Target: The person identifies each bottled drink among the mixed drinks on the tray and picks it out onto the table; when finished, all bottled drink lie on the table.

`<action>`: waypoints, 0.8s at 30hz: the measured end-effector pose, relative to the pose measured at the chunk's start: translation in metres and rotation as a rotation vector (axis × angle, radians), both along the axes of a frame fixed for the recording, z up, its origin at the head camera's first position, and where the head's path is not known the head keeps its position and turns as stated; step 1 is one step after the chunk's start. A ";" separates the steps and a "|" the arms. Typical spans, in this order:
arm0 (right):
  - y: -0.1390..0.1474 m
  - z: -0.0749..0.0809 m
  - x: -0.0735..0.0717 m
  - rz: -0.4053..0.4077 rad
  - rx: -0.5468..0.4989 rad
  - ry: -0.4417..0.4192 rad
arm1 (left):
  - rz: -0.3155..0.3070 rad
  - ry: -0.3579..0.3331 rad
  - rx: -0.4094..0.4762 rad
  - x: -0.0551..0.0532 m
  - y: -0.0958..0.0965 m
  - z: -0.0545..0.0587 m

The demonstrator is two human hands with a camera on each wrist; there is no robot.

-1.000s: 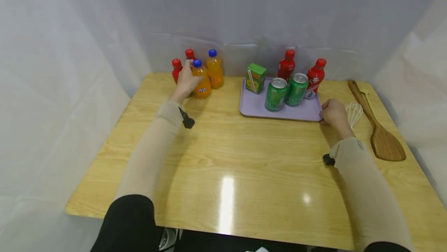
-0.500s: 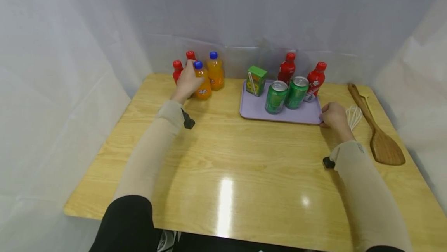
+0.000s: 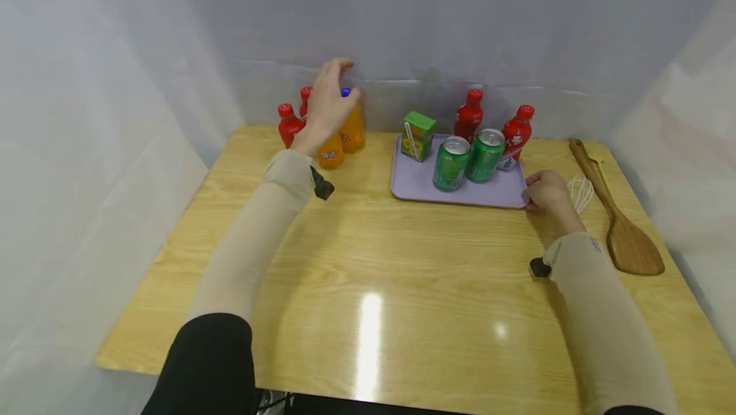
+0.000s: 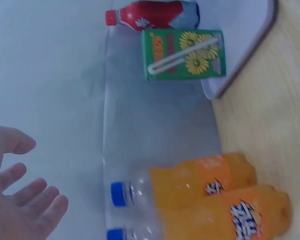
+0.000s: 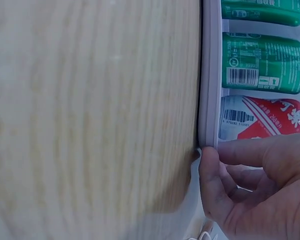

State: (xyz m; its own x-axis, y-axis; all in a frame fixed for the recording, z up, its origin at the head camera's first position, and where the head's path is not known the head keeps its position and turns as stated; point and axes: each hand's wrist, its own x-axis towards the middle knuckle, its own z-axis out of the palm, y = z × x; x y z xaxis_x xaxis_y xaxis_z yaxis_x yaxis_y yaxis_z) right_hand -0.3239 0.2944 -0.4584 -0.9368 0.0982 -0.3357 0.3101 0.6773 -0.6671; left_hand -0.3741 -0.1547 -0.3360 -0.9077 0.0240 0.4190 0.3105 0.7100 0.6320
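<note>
Your left hand (image 3: 328,105) is raised at the far left, thumb and fingers parted and loosely bent, with nothing held. Your right hand (image 3: 551,195) pinches the near right corner of the lavender, rectangular, shallow-rimmed tray (image 3: 415,188) between thumb and forefinger. You probably keep this corner grip to steady the tray on the pale wood-grain table (image 3: 368,262) while leaving its loaded surface unobstructed. On the tray you see a green drink carton with a white straw (image 3: 418,136) at the far left, two green metal cans with silver tops (image 3: 451,164) side by side near the middle, and a red-labelled plastic bottle with a red cap (image 3: 515,137) at the right end. A second red bottle (image 3: 468,115) stands beyond the cans; its base is hidden from the head view. The spacing suggests that each item is meant to stand upright without crowding its neighbour.

Relative to your left fingers, the two clear plastic bottles of orange drink with blue caps (image 4: 205,180) stand upright below, close together on the table left of the tray; the left wrist view shows their caps apart from your fingertips. Two red-capped bottles (image 3: 289,126) stand just left of them, partly covered by your hand. To the right of your right hand lie a white wire whisk (image 3: 581,195) and a brown wooden spatula (image 3: 635,242).
</note>
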 end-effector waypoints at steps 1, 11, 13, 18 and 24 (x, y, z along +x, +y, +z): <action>0.001 0.000 0.000 -0.001 -0.003 -0.008 | -0.037 0.010 0.009 -0.002 0.005 0.002; 0.005 0.002 0.011 0.035 -0.062 -0.050 | -0.361 -0.054 0.082 -0.017 0.077 -0.002; 0.004 0.002 0.015 0.041 -0.060 -0.058 | -0.394 -0.101 0.081 -0.020 0.093 -0.007; 0.000 0.000 0.024 0.042 -0.050 -0.102 | -0.407 -0.212 0.010 -0.025 0.128 -0.024; -0.009 -0.003 0.029 0.035 -0.029 -0.109 | -0.425 -0.282 -0.105 -0.036 0.149 -0.043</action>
